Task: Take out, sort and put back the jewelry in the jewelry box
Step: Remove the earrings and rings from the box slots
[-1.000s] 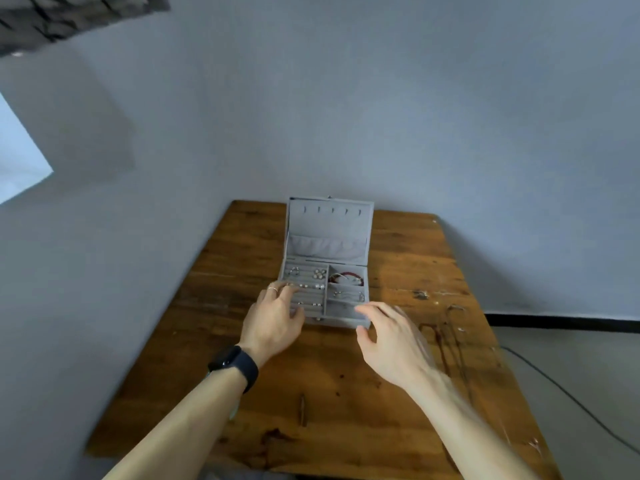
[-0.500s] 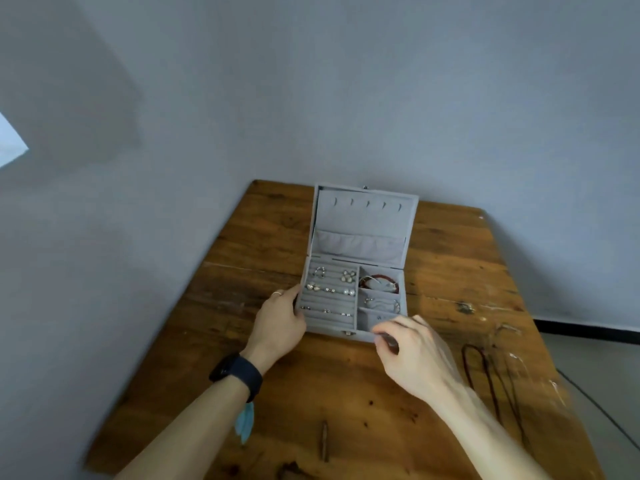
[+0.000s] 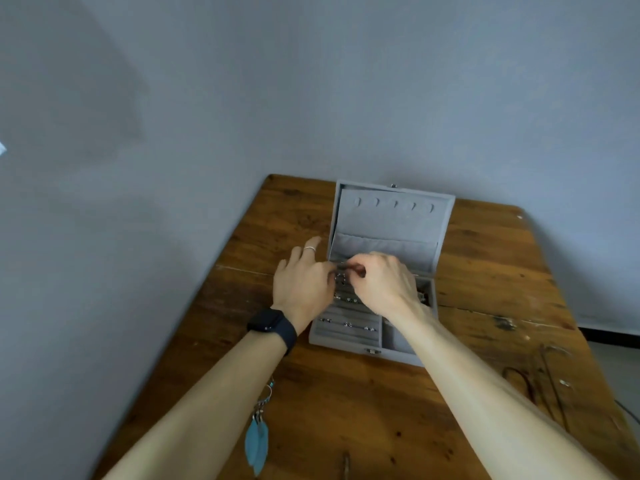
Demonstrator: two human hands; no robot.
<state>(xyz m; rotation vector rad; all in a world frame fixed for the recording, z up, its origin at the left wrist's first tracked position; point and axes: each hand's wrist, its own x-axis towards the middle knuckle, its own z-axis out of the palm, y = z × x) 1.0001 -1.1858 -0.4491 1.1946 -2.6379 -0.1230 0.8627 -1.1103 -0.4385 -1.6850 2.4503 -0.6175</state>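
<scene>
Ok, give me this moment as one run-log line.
jewelry box: open on table | left hand, right hand: fingertips meeting over ring rows | held item: unclear | feather earring: out on table

A worn wooden table (image 3: 485, 258) stands against a plain grey wall (image 3: 311, 81). Pale floor (image 3: 620, 362) shows past its right edge.
</scene>
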